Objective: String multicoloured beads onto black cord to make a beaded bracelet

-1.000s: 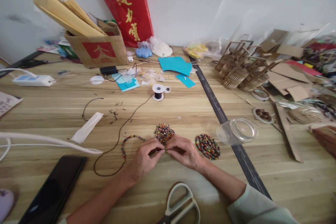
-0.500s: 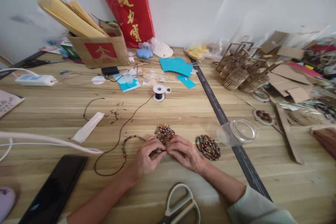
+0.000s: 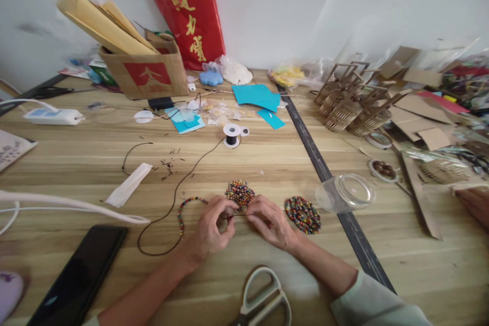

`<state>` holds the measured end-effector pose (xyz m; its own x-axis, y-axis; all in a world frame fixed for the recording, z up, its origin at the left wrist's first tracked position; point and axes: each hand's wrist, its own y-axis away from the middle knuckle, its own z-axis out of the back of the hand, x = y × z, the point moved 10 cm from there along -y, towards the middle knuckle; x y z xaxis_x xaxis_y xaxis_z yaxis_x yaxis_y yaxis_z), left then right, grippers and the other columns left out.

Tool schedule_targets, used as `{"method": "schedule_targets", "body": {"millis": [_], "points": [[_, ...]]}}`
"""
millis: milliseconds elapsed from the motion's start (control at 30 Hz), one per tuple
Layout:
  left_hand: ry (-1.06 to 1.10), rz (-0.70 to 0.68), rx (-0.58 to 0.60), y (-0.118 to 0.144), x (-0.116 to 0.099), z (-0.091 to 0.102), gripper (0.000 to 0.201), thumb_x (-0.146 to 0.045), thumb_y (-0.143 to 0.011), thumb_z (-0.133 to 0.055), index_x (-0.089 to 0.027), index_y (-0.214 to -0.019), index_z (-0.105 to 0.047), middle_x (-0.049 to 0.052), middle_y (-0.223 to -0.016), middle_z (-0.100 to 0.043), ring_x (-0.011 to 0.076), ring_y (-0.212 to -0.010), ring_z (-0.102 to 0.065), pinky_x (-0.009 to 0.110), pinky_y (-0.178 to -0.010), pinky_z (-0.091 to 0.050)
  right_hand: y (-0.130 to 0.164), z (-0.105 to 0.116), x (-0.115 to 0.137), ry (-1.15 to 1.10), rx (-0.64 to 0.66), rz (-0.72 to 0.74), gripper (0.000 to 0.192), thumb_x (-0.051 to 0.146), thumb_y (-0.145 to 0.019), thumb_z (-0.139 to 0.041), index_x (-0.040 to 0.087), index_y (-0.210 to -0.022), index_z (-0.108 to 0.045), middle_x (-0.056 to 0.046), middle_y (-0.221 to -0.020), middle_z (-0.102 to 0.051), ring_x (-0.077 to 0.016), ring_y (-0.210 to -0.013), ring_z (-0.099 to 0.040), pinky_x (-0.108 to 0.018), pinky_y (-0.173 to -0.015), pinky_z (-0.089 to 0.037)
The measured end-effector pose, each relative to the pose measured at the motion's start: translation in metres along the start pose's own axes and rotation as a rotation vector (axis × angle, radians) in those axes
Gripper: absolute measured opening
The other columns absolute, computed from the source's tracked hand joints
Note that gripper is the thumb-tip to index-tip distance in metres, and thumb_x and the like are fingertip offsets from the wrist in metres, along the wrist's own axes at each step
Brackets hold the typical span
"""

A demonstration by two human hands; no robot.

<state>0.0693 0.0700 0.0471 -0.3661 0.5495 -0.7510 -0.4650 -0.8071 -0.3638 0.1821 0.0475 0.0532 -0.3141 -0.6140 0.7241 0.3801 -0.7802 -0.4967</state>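
Note:
Black cord [image 3: 240,215] spans the short gap between my two hands. My left hand [image 3: 214,225] is curled around it, with thumb and forefinger slightly parted at the tips. My right hand [image 3: 270,221] pinches the cord's other side; its fingertips partly hide the end. A curved strand of strung multicoloured beads [image 3: 180,216] runs out from beneath my left hand. Just beyond my fingers lies a heap of loose coloured beads [image 3: 239,192]. To the right of my right hand is a coiled bead string [image 3: 303,215]. The cord leads back to a white spool [image 3: 231,135].
Scissors [image 3: 265,295] lie close in front of me, a black phone [image 3: 78,275] at left. A clear plastic jar [image 3: 346,193] lies on its side at right. Small woven baskets [image 3: 344,107] and cardboard stand behind it. Another person's hand [image 3: 473,209] shows at the right edge.
My hands have drawn slightly apart, exposing a stretch of cord between them. The left thumb and forefinger have parted. At the right edge, the other person's hand has shifted a little.

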Motion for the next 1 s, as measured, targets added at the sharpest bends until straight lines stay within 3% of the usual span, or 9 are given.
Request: {"method": "schedule_targets", "body": {"millis": [200,433,867,1000], "points": [[0.021,0.019,0.005,0.001,0.002,-0.002,0.017,-0.015,-0.078,-0.06,-0.017,-0.095,-0.06,0.002,-0.073,-0.06,0.0174,-0.07,-0.057,0.031,-0.07,-0.05,0.0,-0.003,-0.001,0.003,0.02,0.008,0.008,0.021,-0.096,-0.048,0.019,-0.093,-0.055,-0.007,-0.085,-0.06,-0.0171,-0.082,-0.057,-0.029,-0.07,-0.05],[0.083,0.012,0.017,-0.002,0.001,-0.003,0.004,-0.016,-0.082,-0.062,-0.017,-0.083,-0.066,0.005,-0.075,-0.065,0.0185,-0.075,-0.06,0.031,-0.072,-0.05,0.001,-0.007,0.0,-0.002,0.04,0.027,0.008,0.019,-0.095,-0.049,0.019,-0.095,-0.057,-0.008,-0.087,-0.062,-0.0165,-0.082,-0.058,-0.029,-0.072,-0.051],[0.132,-0.048,0.034,-0.004,-0.002,-0.006,0.009,-0.01,-0.081,-0.061,-0.015,-0.075,-0.065,0.006,-0.071,-0.067,0.0191,-0.073,-0.06,0.032,-0.07,-0.05,-0.002,-0.006,0.004,-0.004,0.042,0.025,0.008,0.017,-0.093,-0.052,0.018,-0.095,-0.059,-0.007,-0.085,-0.063,-0.0163,-0.08,-0.059,-0.028,-0.069,-0.051],[0.124,-0.016,-0.016,-0.005,0.001,0.001,0.011,-0.01,-0.082,-0.059,-0.016,-0.075,-0.065,0.006,-0.073,-0.067,0.0185,-0.074,-0.061,0.032,-0.071,-0.051,-0.001,0.005,-0.002,0.078,-0.067,-0.02,0.009,0.019,-0.093,-0.053,0.019,-0.098,-0.06,-0.008,-0.088,-0.063,-0.0181,-0.083,-0.059,-0.031,-0.072,-0.051]]}}
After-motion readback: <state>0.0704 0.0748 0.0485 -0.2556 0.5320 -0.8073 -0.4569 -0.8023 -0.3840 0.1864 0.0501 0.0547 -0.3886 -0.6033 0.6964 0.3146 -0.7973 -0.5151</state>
